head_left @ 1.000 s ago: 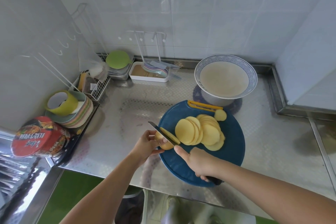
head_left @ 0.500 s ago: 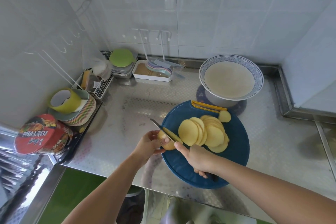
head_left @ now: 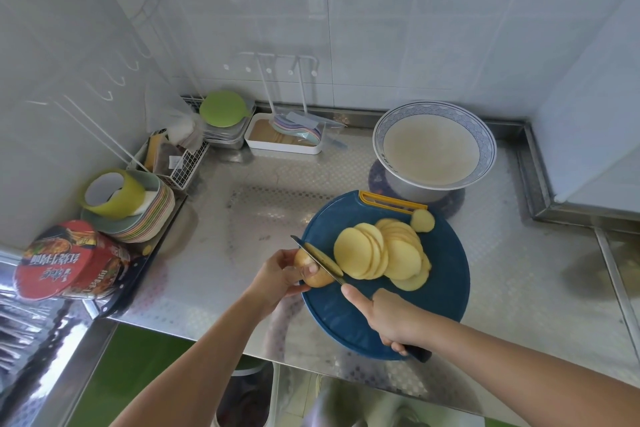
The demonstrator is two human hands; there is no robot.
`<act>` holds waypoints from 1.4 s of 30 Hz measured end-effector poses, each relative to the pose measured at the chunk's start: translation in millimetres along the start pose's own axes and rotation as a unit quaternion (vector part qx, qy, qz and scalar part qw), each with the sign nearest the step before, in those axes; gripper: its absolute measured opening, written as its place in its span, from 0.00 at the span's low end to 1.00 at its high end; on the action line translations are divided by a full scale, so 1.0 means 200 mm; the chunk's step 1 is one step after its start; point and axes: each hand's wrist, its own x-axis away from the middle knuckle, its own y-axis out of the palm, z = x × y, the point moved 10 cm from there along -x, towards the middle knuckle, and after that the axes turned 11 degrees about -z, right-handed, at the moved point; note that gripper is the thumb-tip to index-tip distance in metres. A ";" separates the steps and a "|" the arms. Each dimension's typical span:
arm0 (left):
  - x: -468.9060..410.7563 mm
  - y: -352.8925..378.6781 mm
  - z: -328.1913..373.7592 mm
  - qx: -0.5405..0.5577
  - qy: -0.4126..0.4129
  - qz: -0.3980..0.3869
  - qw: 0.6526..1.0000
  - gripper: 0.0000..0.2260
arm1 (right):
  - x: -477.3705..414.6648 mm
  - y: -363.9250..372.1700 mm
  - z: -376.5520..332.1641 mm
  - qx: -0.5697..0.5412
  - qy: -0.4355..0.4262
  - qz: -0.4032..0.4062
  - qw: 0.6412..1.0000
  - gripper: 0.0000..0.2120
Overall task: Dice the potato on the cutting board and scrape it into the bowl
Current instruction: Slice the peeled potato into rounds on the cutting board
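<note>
A round blue cutting board (head_left: 446, 291) lies on the steel counter. Several yellow potato slices (head_left: 381, 255) fan across its middle, and one end piece (head_left: 422, 220) rests near the yellow handle. My left hand (head_left: 277, 274) pinches the remaining potato end (head_left: 317, 276) at the board's left edge. My right hand (head_left: 388, 317) grips a black-handled knife (head_left: 317, 258), and its blade is cutting down through that end, with a fresh slice leaning against it. The blue-rimmed bowl (head_left: 485, 135) stands behind the board.
A red instant-noodle cup (head_left: 65, 260) lies on its side at the left. A stack of plates with a yellow-green ring (head_left: 117, 198) is behind it. A wire basket (head_left: 180, 163), a green lid (head_left: 223, 111) and a white tray (head_left: 284, 139) line the back wall.
The knife blade has stayed on the potato end and cut a little deeper. Both hands keep their grip; the view shifted slightly.
</note>
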 end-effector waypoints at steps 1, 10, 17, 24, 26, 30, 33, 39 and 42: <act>0.00 0.00 0.00 -0.003 -0.002 -0.001 1.000 0.33 | 0.00 0.00 -0.01 0.003 -0.001 0.001 1.000 0.35; -0.01 0.00 0.00 0.000 0.005 -0.001 1.000 0.30 | -0.03 0.00 -0.02 0.021 0.005 0.000 1.000 0.38; -0.01 0.00 0.02 -0.012 0.013 0.000 1.000 0.29 | -0.05 0.00 -0.05 0.017 0.019 -0.005 1.000 0.37; -0.02 -0.01 0.01 -0.026 0.011 0.007 1.000 0.30 | -0.06 -0.01 -0.07 -0.006 0.009 -0.012 1.000 0.32; -0.01 0.00 0.01 -0.018 0.009 0.001 1.000 0.29 | -0.07 -0.01 -0.08 0.002 -0.002 -0.006 1.000 0.33; -0.02 0.00 0.01 -0.014 0.003 -0.008 1.000 0.29 | -0.10 -0.03 -0.06 0.017 -0.022 0.008 1.000 0.37; -0.02 -0.01 0.00 -0.018 0.003 -0.004 1.000 0.30 | -0.11 -0.02 -0.05 0.020 -0.020 0.012 1.000 0.38; -0.02 0.00 0.01 -0.043 0.016 0.004 0.999 0.33 | -0.12 0.00 -0.07 -0.019 0.004 -0.019 1.000 0.33; -0.02 0.02 0.02 -0.044 0.024 0.001 0.999 0.31 | -0.13 0.01 -0.08 -0.070 0.005 -0.042 0.997 0.31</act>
